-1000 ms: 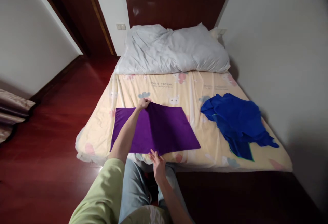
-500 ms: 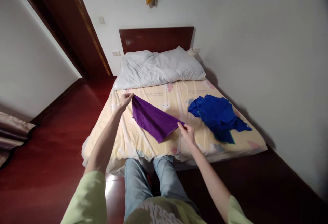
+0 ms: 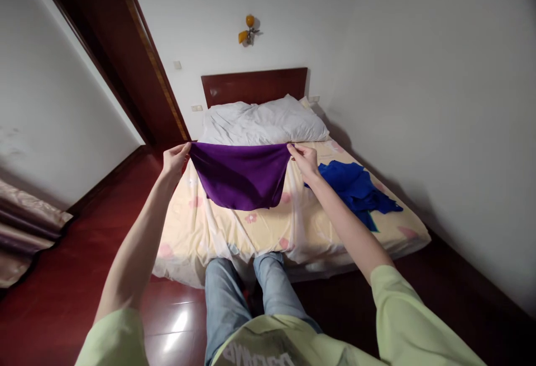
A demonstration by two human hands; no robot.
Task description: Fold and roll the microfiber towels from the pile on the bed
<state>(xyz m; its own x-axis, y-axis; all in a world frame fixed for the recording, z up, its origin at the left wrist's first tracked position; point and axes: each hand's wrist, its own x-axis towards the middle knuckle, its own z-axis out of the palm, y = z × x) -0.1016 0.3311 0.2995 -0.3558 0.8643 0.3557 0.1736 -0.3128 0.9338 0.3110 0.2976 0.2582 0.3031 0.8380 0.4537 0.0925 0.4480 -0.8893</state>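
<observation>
Mid-frame, left hand (image 3: pixel 176 159) and right hand (image 3: pixel 305 160) pinch the purple cloth (image 3: pixel 243 176), seemingly light, limp, best held by its corners.

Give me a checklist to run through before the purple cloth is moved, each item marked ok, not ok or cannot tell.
1. Left hand grips one upper end of the purple cloth: ok.
2. Right hand grips the other upper end: ok.
3. Top edge stretched nearly straight between them: ok.
4. Blue cloth laid smooth: not ok, rumpled on the bed.
5. Purple cloth's far side free of creases: cannot tell, it faces away.
</observation>
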